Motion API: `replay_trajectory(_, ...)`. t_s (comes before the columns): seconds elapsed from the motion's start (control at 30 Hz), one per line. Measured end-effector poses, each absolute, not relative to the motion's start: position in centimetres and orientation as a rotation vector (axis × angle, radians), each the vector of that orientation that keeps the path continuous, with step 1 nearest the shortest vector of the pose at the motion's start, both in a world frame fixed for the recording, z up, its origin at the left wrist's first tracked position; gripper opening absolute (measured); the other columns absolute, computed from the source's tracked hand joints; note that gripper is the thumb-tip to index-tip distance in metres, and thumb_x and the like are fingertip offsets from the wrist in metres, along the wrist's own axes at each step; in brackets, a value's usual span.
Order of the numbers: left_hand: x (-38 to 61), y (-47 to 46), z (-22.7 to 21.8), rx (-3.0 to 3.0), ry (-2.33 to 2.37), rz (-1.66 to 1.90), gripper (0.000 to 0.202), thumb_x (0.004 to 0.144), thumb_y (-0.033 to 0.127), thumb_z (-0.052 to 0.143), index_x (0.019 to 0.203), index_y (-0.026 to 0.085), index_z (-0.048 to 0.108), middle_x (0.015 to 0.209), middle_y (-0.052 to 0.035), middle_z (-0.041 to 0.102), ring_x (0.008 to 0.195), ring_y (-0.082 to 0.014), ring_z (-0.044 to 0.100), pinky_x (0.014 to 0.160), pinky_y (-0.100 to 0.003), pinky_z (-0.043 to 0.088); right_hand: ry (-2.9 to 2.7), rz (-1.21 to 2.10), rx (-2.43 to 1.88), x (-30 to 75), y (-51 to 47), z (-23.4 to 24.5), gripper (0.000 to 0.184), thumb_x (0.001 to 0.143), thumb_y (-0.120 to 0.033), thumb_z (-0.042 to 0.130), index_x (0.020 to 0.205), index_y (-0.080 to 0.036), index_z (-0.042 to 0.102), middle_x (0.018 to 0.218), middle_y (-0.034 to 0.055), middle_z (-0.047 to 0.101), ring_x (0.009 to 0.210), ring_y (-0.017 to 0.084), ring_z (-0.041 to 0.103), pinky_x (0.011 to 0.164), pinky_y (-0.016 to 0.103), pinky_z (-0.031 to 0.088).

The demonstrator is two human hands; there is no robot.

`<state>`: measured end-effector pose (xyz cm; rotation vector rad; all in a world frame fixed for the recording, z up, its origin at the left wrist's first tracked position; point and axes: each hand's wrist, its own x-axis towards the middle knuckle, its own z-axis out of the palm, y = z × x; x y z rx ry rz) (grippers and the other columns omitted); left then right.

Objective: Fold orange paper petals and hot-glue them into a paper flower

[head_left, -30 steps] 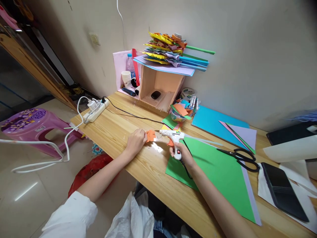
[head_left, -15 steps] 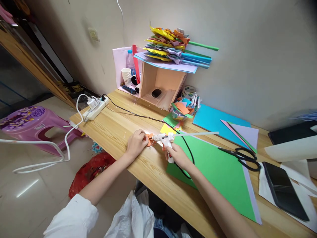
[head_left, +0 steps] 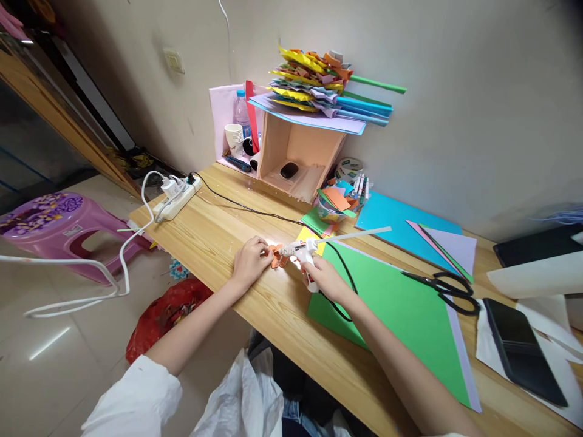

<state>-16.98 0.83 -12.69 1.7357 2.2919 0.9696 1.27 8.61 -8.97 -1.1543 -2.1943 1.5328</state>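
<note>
My left hand (head_left: pixel 249 261) rests on the wooden table (head_left: pixel 214 237), fingers closed on a small orange paper piece (head_left: pixel 276 255). My right hand (head_left: pixel 322 279) is wrapped round the grip of a white glue gun (head_left: pixel 300 249). The gun's nozzle points left and meets the orange piece. A long glue stick (head_left: pixel 359 234) juts out of the gun's back toward the right. The gun's black cord (head_left: pixel 255 211) runs across the table to a white power strip (head_left: pixel 175 197). A large green sheet (head_left: pixel 401 315) lies under my right forearm.
Black scissors (head_left: pixel 444 290) lie at the green sheet's far edge, a dark phone (head_left: pixel 519 349) to the right. A wooden box (head_left: pixel 296 152) topped with coloured paper stands against the wall. A bowl of paper scraps (head_left: pixel 334 206) and blue and lilac sheets (head_left: pixel 410 227) lie behind. A pink stool (head_left: pixel 50 227) stands on the floor at left.
My right hand has brought the glue gun left and lower, until its nozzle touches the orange piece. My left hand stayed put on that piece.
</note>
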Motion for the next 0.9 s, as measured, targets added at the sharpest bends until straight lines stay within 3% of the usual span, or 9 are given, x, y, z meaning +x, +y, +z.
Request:
replay_trajectory(0.43,-17.1,0.8,-12.8,1.725,2.294,0.941,0.016,0.078,0.029,0.055,0.068,0.019,0.063,0.088,-0.0031,0.061,0.084,-0.0166,0.057,0.072,-0.027,0.043,-2.077,1.689,-1.291,1.5,8.3,-8.3,0.02,0.075,-0.032,0.04,0.063,-0.018,0.046,0.046,-0.002,0.054,0.044,0.012,0.05,0.045,0.022,0.036)
replay_trajectory(0.7,-17.6,1.2,-12.2,1.674,2.283,0.866,0.019,0.078,0.032,0.057,0.067,0.02,0.066,0.093,-0.0039,0.063,0.089,-0.0193,0.056,0.078,-0.031,0.043,-1.9,1.829,-1.211,2.2,8.7,-10.1,0.025,0.074,-0.034,0.039,0.065,-0.016,0.055,0.044,-0.0001,0.053,0.04,0.011,0.044,0.042,0.022,0.032)
replay_trajectory(0.9,-17.6,2.0,-11.7,1.563,2.34,0.766,0.019,0.073,0.034,0.061,0.061,0.019,0.064,0.09,-0.0031,0.063,0.086,-0.0193,0.057,0.071,-0.03,0.044,-1.649,1.974,-1.088,3.6,9.3,-12.3,0.037,0.076,-0.045,0.039,0.07,-0.014,0.059,0.041,0.0,0.051,0.035,0.009,0.037,0.038,0.021,0.027)
